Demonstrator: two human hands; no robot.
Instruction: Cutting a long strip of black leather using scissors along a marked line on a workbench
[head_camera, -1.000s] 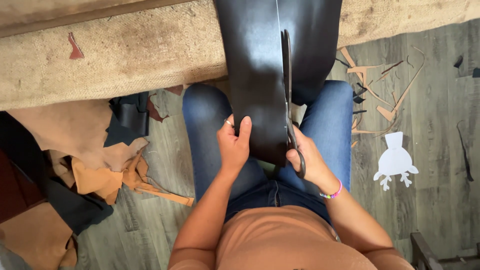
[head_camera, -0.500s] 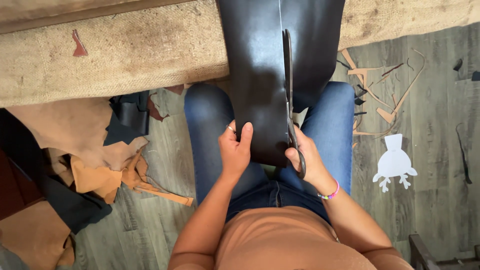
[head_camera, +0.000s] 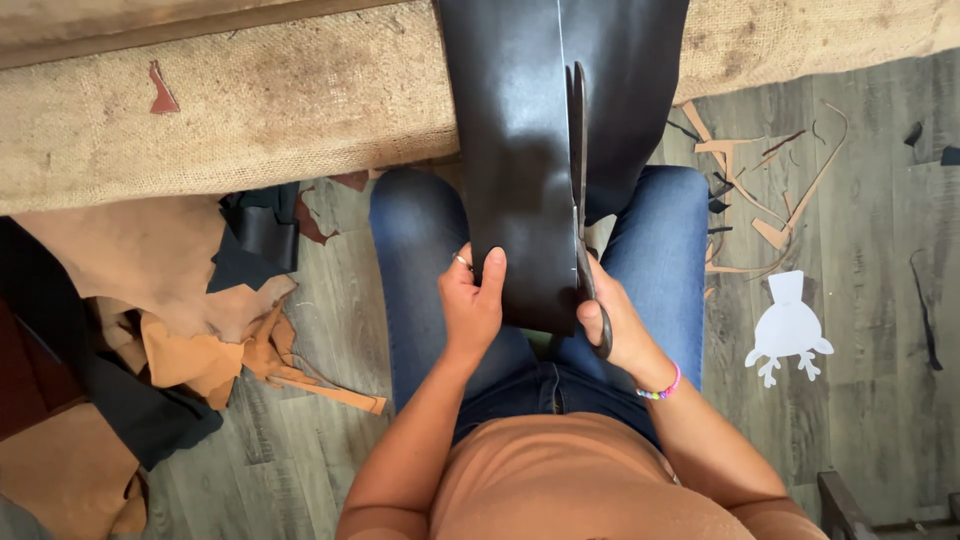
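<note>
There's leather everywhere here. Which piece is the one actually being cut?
The long, glossy black leather sheet hanging over the lap: the left hand pinches its edge and the scissors run through it. The tan scraps lie untouched on the floor.

Leather workshop, small and informal. A bench edge covered in coarse burlap (head_camera: 250, 110) ran across the top of view. Tan and brown leather offcuts (head_camera: 190, 330) lay heaped on the grey plank floor (head_camera: 880, 400) to one side, with black pieces among them. Thin trimmed strips (head_camera: 750, 190) were scattered on the other side, near a white paper pattern cut-out (head_camera: 788, 328). A large sheet of dark leather (head_camera: 520, 150) hung off the bench, with scissors (head_camera: 580, 190) at it.
</note>
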